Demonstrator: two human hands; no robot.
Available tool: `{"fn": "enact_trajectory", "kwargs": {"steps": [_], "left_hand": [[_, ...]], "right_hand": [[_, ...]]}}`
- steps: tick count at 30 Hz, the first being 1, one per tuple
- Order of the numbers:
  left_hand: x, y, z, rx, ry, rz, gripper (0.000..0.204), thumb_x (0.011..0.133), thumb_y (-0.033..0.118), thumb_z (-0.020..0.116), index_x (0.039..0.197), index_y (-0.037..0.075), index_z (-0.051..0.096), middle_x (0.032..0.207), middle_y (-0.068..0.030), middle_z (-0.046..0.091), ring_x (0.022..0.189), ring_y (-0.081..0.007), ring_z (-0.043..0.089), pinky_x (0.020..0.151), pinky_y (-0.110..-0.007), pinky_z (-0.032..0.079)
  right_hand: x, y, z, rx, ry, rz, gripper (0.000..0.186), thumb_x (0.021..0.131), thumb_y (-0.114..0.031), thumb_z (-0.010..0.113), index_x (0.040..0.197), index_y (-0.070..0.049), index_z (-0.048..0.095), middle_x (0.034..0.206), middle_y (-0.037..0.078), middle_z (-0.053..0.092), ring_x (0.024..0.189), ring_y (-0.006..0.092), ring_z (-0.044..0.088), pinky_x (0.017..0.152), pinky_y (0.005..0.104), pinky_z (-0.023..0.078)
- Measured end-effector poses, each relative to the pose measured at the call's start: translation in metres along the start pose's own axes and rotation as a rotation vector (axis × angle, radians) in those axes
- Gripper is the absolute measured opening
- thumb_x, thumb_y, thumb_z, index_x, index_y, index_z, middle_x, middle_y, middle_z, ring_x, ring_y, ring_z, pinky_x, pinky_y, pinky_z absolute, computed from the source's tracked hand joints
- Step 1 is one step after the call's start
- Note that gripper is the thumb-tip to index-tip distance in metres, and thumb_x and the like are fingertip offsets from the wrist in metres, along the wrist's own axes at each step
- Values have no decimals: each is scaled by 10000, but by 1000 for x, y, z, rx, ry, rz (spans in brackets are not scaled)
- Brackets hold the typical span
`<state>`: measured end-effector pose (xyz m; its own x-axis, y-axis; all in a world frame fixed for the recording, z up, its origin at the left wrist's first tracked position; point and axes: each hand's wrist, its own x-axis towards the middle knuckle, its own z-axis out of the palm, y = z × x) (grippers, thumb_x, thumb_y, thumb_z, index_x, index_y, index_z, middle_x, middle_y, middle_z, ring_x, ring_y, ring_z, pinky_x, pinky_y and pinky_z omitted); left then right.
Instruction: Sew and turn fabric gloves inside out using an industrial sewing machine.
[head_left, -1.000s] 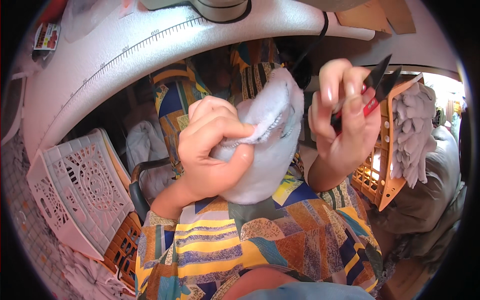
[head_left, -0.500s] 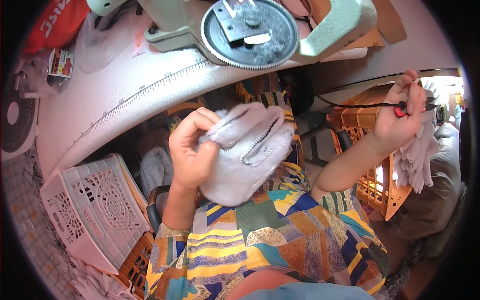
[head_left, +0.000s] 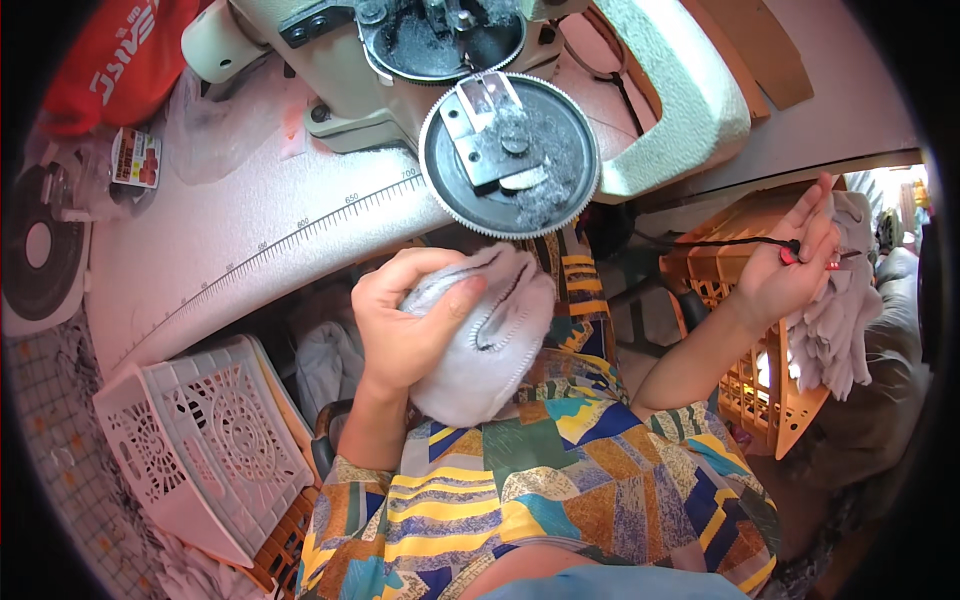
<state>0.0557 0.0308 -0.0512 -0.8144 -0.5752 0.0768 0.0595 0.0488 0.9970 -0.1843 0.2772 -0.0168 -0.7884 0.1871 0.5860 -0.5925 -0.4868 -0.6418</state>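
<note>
My left hand [head_left: 405, 318] pinches a white fleecy glove [head_left: 478, 362] over my lap, thumb on top and fingers behind it. Dark stitched seams run between the glove's finger parts, which point toward the sewing machine's toothed black disc [head_left: 512, 158]. Lint clings to that disc. Out to the right, my right hand [head_left: 785, 262] has its palm turned up and fingers partly curled round small red-handled snips [head_left: 793, 254], tied to a black cord. Beside that hand, a bunch of white gloves [head_left: 835, 335] hangs over the edge of an orange crate [head_left: 790, 400].
The pale machine table [head_left: 250, 215] carries a printed scale along its edge. A white plastic crate [head_left: 235, 430] stands at lower left, partly over an orange one. A red bag [head_left: 120, 60] and clear plastic lie at the back left. The machine's curved arm [head_left: 700, 120] rises at back right.
The view has tilted up, showing more of the machine. The left hand's thumb has slid further over the glove, which is more folded. The right hand's fingers have straightened slightly around the snips.
</note>
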Motion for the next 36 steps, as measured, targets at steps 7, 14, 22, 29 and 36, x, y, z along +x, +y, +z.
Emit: {"fn": "enact_trajectory", "kwargs": {"steps": [7,14,22,29,36], "left_hand": [[6,4,-6,-67,161,73,176,867,101,713,952,-26,627,838,-6,621,754,-44,527,683,-197,434],[24,2,-10,-196,191,158,275,911,189,683,1030,6,518,862,8,581,751,-37,500,683,-186,413],[38,16,-1,-149,194,200,252,854,105,733,1017,-40,607,903,-42,635,808,-71,565,729,-207,452],[45,12,8,-124,230,252,186,870,79,701,1000,-34,631,916,-45,645,832,-89,573,755,-239,471],[53,11,8,-108,186,327,149,850,35,705,964,-38,644,892,-69,648,795,-110,578,727,-244,467]], "right_hand": [[-21,24,-8,-220,-299,350,175,1027,-201,449,896,-90,418,609,-6,367,680,179,532,611,254,375],[-96,36,-24,-1630,-1118,622,272,901,-132,580,1130,-58,453,912,252,626,867,446,604,676,508,468],[-85,2,47,-881,-776,324,253,817,-40,648,1069,-23,626,1076,152,619,1027,319,585,854,379,467],[-101,23,143,-256,-785,388,367,685,-80,773,1003,25,624,977,98,563,906,212,550,796,314,456],[-115,37,144,-346,-705,431,365,666,-74,800,967,-9,604,881,49,524,801,150,531,689,274,442]]}}
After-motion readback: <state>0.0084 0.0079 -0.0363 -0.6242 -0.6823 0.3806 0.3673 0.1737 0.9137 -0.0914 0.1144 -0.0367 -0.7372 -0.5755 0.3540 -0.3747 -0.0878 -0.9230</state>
